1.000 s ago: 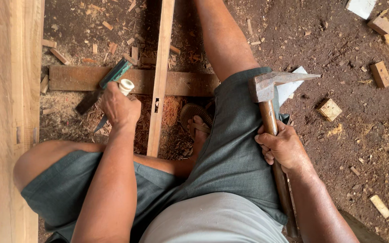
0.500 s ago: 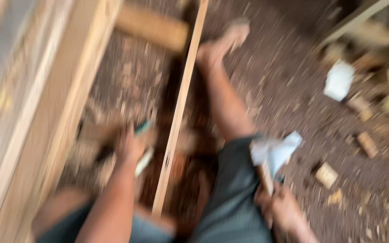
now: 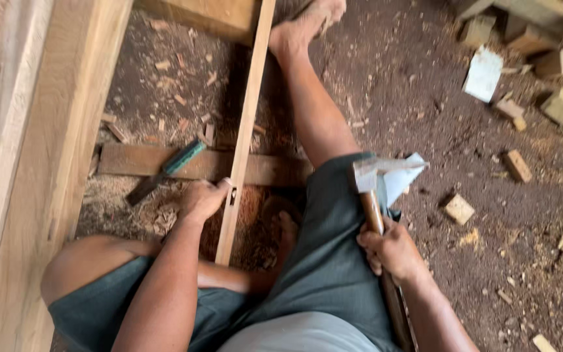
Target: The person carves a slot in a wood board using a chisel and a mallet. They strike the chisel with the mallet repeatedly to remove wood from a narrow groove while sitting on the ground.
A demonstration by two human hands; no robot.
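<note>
My left hand [image 3: 202,199] is closed around a long narrow wooden slat [image 3: 249,111] that runs away from me across a flat crosswise plank [image 3: 262,171]. A chisel with a green handle [image 3: 164,173] lies loose on that plank, just left of this hand. My right hand [image 3: 392,253] grips the wooden handle of a hammer [image 3: 371,186], held upright over my right thigh with its metal head up. I sit on the ground in grey shorts, with my right leg stretched out beside the slat.
A heavy timber beam [image 3: 40,163] runs along the left side. Wood offcuts [image 3: 517,164] and a pale block [image 3: 483,73] lie scattered on the dirt floor to the right, and sawdust and shavings [image 3: 164,215] are piled under the plank.
My left hand has let go of the green-handled chisel, which now lies on the plank, and has taken hold of the slat. The view has tilted further forward. The right hand still holds the hammer.
</note>
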